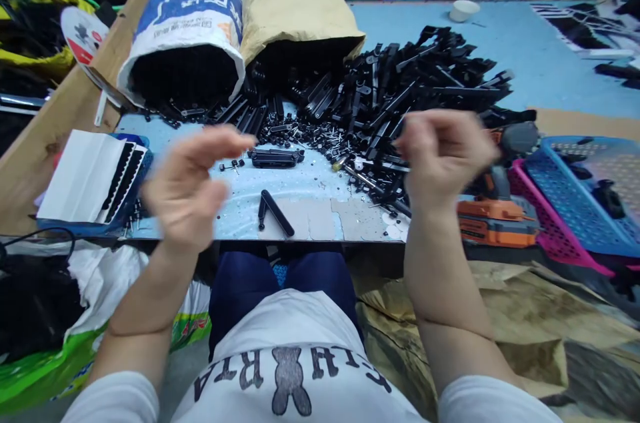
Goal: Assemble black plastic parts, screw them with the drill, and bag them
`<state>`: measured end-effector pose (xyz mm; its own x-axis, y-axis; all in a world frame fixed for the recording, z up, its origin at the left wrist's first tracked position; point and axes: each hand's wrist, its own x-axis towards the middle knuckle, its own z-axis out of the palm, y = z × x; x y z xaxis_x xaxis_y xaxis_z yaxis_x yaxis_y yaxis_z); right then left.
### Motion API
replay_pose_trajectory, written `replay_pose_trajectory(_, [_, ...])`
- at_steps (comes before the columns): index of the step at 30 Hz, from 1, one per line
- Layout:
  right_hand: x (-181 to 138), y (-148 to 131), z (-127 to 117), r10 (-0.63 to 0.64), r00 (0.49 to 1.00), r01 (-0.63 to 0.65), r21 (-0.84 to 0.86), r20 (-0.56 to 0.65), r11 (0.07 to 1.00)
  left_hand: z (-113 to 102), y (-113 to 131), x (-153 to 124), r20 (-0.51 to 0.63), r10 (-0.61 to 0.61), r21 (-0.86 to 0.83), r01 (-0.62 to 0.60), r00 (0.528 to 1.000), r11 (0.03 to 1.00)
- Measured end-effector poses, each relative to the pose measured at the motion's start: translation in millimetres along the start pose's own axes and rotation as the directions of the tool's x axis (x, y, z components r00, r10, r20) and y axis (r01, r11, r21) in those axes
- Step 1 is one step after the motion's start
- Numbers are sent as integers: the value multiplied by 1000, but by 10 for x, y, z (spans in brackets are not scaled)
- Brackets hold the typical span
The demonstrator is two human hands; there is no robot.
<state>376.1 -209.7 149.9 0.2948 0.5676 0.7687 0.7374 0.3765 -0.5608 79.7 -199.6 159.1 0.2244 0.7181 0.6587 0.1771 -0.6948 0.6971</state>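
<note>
My left hand (187, 186) hangs over the left part of the bench, thumb and fingers apart, with nothing seen between them. Closed and blurred, my right hand (445, 146) is held above the right side of the parts heap; whatever its fingers pinch, if anything, cannot be made out. Between the hands, a folded black hinged bracket (274, 213) lies in a V near the front edge. Behind it rests a stack of black slotted bars (277, 157). Small screws and rivets (327, 136) are scattered before a big heap of black parts (400, 83).
A white sack (187, 3) and a tan sack (300, 3) lie with their mouths toward me. An orange cordless drill (497, 219) stands right, beside blue (580, 176) and pink (543, 219) baskets. A blue tray (80, 228) with white card is at left. A wooden rail (30, 156) borders that side.
</note>
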Motion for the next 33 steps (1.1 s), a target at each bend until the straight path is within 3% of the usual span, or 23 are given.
replay_pose_trajectory(2, [-148, 426, 109, 38, 965, 38, -282, 259, 959, 256, -337, -226, 283, 50, 121, -87, 958, 989])
replay_pose_trajectory(3, [-234, 667, 125, 96, 922, 80, -426, 376, 901, 364, -517, -353, 456, 34, 216, -148, 889, 965])
replay_pose_trajectory(5, [-401, 1113, 107, 189, 842, 190, -606, 505, 772, 537, -842, -590, 709, -18, 329, -308, 705, 893])
replay_pose_trajectory(7, [-519, 1424, 72, 212, 800, 296, -677, 561, 674, 661, -1063, -761, 811, -93, 379, -399, 577, 835])
replay_pose_trajectory(9, [-571, 1575, 66, 175, 779, 391, -685, 602, 615, 749, -1167, -847, 837, -141, 416, -446, 529, 792])
replay_pose_trajectory(14, [-542, 1648, 167, 82, 715, 539, -622, 695, 569, 885, -1157, -902, 783, -226, 534, -440, 579, 722])
replay_pose_trajectory(18, [-523, 1707, 226, 90, 699, 532, -599, 710, 599, 862, -1077, -905, 745, -277, 551, -326, 606, 768])
replay_pose_trajectory(19, [-519, 1709, 232, 98, 694, 527, -596, 713, 606, 824, -1037, -877, 721, -257, 533, -278, 643, 800])
replay_pose_trajectory(22, [-493, 1660, 241, 98, 679, 516, -567, 728, 642, 674, -868, -703, 557, -171, 460, -131, 813, 878])
replay_pose_trajectory(24, [-465, 1593, 249, 77, 696, 495, -554, 714, 669, 604, -775, -575, 488, -153, 437, -88, 860, 895])
replay_pose_trajectory(26, [-437, 1517, 261, 66, 732, 455, -560, 678, 693, 611, -762, -516, 552, -159, 426, -113, 818, 898])
replay_pose_trajectory(30, [-415, 1333, 273, 67, 751, 415, -549, 656, 725, 800, -996, -682, 796, -182, 384, -249, 578, 889])
replay_pose_trajectory(31, [-425, 1274, 271, 39, 741, 433, -523, 670, 734, 846, -1073, -752, 817, -188, 384, -272, 545, 882])
replay_pose_trajectory(33, [-475, 1135, 267, -41, 705, 492, -446, 708, 748, 898, -1194, -875, 806, -204, 423, -301, 555, 854])
